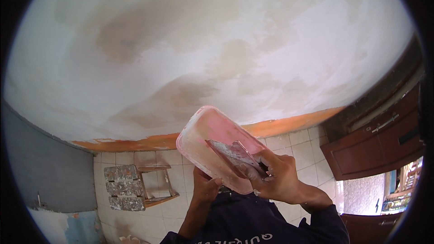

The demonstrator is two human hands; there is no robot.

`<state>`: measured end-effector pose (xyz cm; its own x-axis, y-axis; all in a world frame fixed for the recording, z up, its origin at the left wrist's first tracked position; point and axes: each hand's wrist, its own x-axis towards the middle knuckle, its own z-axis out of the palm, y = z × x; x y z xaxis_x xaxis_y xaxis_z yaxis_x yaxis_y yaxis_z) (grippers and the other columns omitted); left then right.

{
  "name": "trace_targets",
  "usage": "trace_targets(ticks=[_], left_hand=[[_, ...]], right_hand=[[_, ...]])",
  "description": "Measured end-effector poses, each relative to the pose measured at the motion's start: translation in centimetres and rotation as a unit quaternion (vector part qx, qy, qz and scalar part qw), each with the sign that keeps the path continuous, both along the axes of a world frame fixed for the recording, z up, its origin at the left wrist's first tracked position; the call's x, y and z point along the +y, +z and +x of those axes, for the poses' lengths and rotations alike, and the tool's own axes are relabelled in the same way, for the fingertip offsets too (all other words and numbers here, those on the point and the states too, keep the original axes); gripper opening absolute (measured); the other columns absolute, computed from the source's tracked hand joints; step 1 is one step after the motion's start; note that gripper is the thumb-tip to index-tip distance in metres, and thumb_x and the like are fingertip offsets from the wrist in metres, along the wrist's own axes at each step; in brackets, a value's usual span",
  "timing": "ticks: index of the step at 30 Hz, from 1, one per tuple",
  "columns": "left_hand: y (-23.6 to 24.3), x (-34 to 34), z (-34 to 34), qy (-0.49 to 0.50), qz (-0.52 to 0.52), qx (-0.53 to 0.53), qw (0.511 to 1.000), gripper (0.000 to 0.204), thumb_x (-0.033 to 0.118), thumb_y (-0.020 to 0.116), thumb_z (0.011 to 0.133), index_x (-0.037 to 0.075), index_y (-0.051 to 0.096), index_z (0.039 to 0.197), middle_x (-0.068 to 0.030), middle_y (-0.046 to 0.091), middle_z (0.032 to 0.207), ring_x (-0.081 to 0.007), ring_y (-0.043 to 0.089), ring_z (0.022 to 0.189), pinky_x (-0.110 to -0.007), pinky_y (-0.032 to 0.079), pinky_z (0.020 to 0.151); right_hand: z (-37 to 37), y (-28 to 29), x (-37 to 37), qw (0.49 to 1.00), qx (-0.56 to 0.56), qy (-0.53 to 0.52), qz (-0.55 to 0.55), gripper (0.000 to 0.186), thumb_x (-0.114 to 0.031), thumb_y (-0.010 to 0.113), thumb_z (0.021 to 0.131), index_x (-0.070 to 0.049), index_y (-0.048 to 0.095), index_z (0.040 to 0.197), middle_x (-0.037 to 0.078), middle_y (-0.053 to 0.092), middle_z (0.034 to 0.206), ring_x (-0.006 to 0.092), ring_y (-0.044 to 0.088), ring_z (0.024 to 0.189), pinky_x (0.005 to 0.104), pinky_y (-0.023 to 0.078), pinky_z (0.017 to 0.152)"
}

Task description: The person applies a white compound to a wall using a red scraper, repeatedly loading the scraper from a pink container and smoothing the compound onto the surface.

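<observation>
My left hand [205, 186] grips the underside of a pink plastic tub [203, 132], tilted toward me in front of a patchy white wall [217, 49]. Reaching into the tub from the right, my right hand [276, 176] is closed on a putty knife [235, 153]. Its blade carries whitish filler and lies inside the tub, against the lower wall. Both forearms come up from the lower edge in dark sleeves.
The wall has brown damp-looking patches and an orange skirting band [280, 125] at its foot. A paint-spattered wooden stool [133, 187] lies on the pale tiled floor at left. A dark brown wooden door [379, 140] stands at right, a grey wall [45, 167] at left.
</observation>
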<state>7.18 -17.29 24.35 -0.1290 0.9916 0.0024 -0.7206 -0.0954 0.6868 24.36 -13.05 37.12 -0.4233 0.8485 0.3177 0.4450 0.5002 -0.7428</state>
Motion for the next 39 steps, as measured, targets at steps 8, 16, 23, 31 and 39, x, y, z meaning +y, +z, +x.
trace_targets(ticks=[8, 16, 23, 31, 39], left_hand=[[0.3, 0.1, -0.1, 0.006, -0.002, 0.012, 1.0, 0.087, 0.022, 0.088, 0.061, -0.004, 0.039, 0.128, -0.0121, 0.057, 0.118, -0.0233, 0.059, 0.106, -0.037, 0.05, 0.091], [-0.1, -0.1, -0.2, -0.001, -0.001, 0.031, 1.0, 0.087, 0.023, 0.088, 0.061, -0.004, 0.04, 0.128, -0.012, 0.057, 0.117, -0.0229, 0.059, 0.106, -0.037, 0.05, 0.09], [-0.3, -0.1, -0.1, -0.002, 0.013, 0.041, 0.999, 0.086, 0.022, 0.088, 0.062, -0.004, 0.039, 0.128, -0.0129, 0.057, 0.119, -0.0232, 0.059, 0.107, -0.037, 0.05, 0.091], [0.2, -0.4, -0.1, -0.015, 0.016, 0.064, 0.998, 0.092, 0.023, 0.088, 0.062, -0.003, 0.034, 0.133, -0.0149, 0.054, 0.123, -0.0251, 0.056, 0.111, -0.038, 0.048, 0.094], [-1.2, -1.5, -0.2, 0.018, -0.029, 0.034, 0.999, 0.091, 0.026, 0.087, 0.062, -0.003, 0.036, 0.132, -0.0121, 0.053, 0.123, -0.0232, 0.056, 0.111, -0.037, 0.048, 0.093]], right_hand=[[-0.2, -0.1, 0.0, 1.0, -0.001, 0.006, -0.004, 0.022, -0.005, 0.066, 0.076, 0.0, 0.056, 0.095, 0.018, 0.061, 0.066, 0.0339, 0.063, 0.058, 0.0401, 0.05, 0.052], [-0.2, -0.6, 0.0, 0.999, -0.003, 0.021, -0.033, 0.021, -0.007, 0.065, 0.077, 0.0, 0.057, 0.095, 0.018, 0.061, 0.067, 0.0358, 0.062, 0.06, 0.0419, 0.05, 0.054], [-0.3, -0.9, 0.0, 0.999, -0.011, 0.046, 0.026, 0.023, -0.006, 0.069, 0.077, 0.0, 0.06, 0.098, 0.014, 0.062, 0.063, 0.0251, 0.063, 0.051, 0.0325, 0.048, 0.045], [-1.4, -2.3, -0.4, 0.998, -0.012, 0.056, 0.038, 0.019, -0.005, 0.064, 0.075, 0.0, 0.056, 0.091, 0.017, 0.058, 0.072, 0.0377, 0.059, 0.063, 0.0455, 0.048, 0.054], [-1.6, -1.8, -0.8, 0.99, -0.051, 0.037, 0.126, 0.024, 0.002, 0.065, 0.073, 0.001, 0.058, 0.096, 0.015, 0.064, 0.07, 0.0305, 0.064, 0.054, 0.036, 0.05, 0.046]])
